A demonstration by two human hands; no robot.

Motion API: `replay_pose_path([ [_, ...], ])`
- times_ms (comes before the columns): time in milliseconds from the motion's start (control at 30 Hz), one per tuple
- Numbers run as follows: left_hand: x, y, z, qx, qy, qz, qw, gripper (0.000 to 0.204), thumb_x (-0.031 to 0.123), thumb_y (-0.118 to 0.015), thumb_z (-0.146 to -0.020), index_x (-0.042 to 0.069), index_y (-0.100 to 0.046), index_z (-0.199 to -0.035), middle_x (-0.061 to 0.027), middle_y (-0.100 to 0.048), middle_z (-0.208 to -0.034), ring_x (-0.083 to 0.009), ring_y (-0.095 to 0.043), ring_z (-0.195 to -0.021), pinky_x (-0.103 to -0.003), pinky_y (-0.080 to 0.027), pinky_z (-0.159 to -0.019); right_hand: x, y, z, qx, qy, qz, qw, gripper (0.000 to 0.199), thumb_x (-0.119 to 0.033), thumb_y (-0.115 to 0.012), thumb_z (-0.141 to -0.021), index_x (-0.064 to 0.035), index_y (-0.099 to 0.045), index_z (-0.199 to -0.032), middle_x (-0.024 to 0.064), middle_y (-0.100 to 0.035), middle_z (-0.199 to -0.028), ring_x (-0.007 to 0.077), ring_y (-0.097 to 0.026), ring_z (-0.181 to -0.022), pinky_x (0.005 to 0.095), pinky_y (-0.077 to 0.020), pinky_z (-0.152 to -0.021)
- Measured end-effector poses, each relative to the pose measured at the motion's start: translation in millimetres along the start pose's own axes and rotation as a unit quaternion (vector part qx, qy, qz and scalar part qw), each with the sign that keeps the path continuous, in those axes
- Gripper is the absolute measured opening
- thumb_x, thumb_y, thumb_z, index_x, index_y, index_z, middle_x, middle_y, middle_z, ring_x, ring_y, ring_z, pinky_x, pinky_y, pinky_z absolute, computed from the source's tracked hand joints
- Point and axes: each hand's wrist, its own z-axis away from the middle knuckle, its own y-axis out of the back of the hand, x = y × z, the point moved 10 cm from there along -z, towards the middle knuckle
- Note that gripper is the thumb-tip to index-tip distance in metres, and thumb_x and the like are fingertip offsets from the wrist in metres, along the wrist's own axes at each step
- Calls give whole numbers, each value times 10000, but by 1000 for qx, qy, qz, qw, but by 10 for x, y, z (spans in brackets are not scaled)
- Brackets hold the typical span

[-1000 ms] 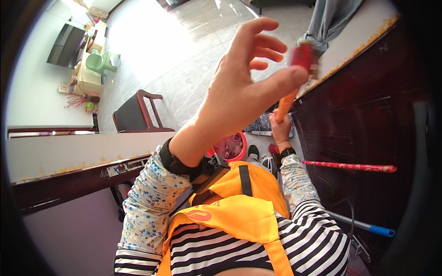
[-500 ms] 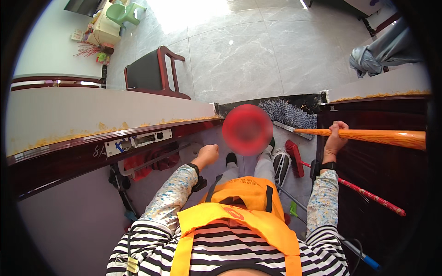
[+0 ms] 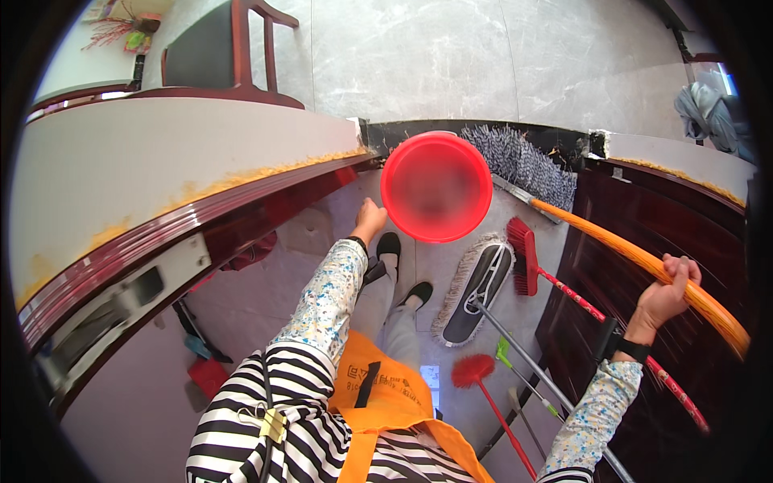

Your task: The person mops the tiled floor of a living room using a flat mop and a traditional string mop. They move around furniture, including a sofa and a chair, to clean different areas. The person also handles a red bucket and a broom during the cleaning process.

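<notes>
1. Nearest the camera, the right hand (image 3: 664,294) is closed around the orange pole (image 3: 644,262) of a mop, thumb and fingers wrapped over it, in front of a dark wooden door (image 3: 644,354)
2. The left hand (image 3: 370,219) grips the rim of a red bucket (image 3: 436,187) at its left edge and holds it off the floor; the bucket's mouth faces the camera, but its inside is blurred, so I cannot tell what, if anything, is in it
3. Below on the grey floor lie a flat dust mop (image 3: 475,290), a red broom (image 3: 525,256) and a small red duster (image 3: 473,371), their handles leaning toward the door
4. The pole runs up to a grey string mop head (image 3: 523,161) resting by the doorway, just right of the bucket
5. Farther off, past the white counter (image 3: 153,177), stands a dark wooden chair (image 3: 217,52)
</notes>
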Motion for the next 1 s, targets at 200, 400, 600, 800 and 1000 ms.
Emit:
replay_pose_path([
  [200,-395,-862,-594,-75,34,215,973,312,122,-614,-896,12,-613,-1188,-139,-708,-969,-233,-703,-724,-366,-547,-535,5,-48,-129,-26,36,-21,999,77,-34,-546,-964,-74,-557,-899,2,-447,-726,120,-450,-698,369,-481,-880],
  [400,-184,-640,-302,-82,-5,200,976,261,164,-634,-844,42,-659,-1072,-69,-696,-850,-171,-650,-645,-323,-514,-492,-21,73,8,-17,53,-7,998,92,-36,-546,-963,-76,-554,-880,-2,-444,-723,129,-454,-690,366,-476,-859],
  [600,-967,-415,-314,-53,31,231,971,250,170,-634,-812,40,-690,-1019,-84,-681,-759,-183,-614,-547,-338,-486,-472,-91,45,87,-15,65,-25,997,48,-37,-564,-965,-67,-573,-930,-2,-458,-728,123,-459,-691,362,-490,-858],
  [800,-1584,-258,60,-80,70,252,962,224,167,-662,-831,42,-657,-1016,-51,-683,-828,-141,-615,-613,-297,-472,-443,-10,106,27,-28,57,-30,998,36,-25,-578,-962,-58,-585,-949,4,-475,-730,120,-468,-693,362,-496,-854],
  [1000,-2093,-273,156,-92,112,321,936,218,171,-674,-855,65,-650,-1044,-39,-694,-879,-141,-631,-651,-292,-492,-472,-25,91,-14,-35,63,-33,997,46,-16,-572,-959,-54,-577,-932,10,-491,-732,127,-482,-698,361,-490,-831],
])
